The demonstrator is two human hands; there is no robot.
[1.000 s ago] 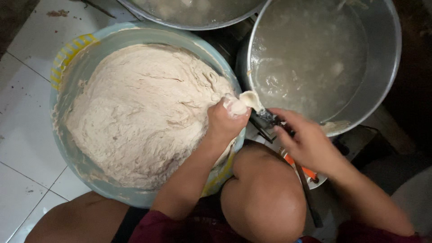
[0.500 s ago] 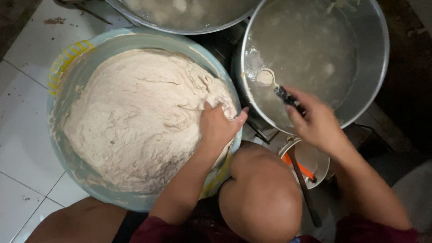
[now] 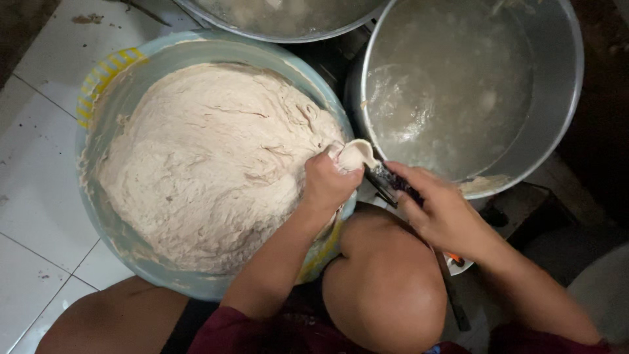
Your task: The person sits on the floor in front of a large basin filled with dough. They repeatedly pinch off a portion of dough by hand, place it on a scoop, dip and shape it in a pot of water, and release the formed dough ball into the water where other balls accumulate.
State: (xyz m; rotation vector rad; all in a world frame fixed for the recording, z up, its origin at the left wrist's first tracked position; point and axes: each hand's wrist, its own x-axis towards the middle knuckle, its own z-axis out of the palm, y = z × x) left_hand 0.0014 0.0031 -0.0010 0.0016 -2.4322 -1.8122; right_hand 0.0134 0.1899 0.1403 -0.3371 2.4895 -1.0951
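The spoon (image 3: pixel 367 164) sits right at the near edge of the big bowl (image 3: pixel 105 85), where the bowl almost meets the silver pot (image 3: pixel 563 98). Its round scoop end is full of pale, soft dough and points toward the left hand (image 3: pixel 327 183). Its dark handle runs back and down to the right, into the right hand (image 3: pixel 439 210). So the long line of the spoon goes slantwise, from the left hand to the right hand. The right hand has its fingers wrapped tight around the handle. The left hand is curled into a loose fist at the edge of the dough (image 3: pixel 209 164), with dough squeezed up at its top, touching the scoop of the spoon. Its fingers are closed around dough, not around the spoon. The left hand is nearer to the scoop end, and the right hand is nearer to the pot. The pot lies just up and to the right of the spoon, and it holds cloudy water (image 3: pixel 452 85) with a few pale lumps in it. The dough fills most of the bowl, which stands on a white tiled floor (image 3: pixel 33 196). The person's bare knee (image 3: pixel 386 282) is just below both hands. Another silver pot (image 3: pixel 288 16) shows at the top edge.
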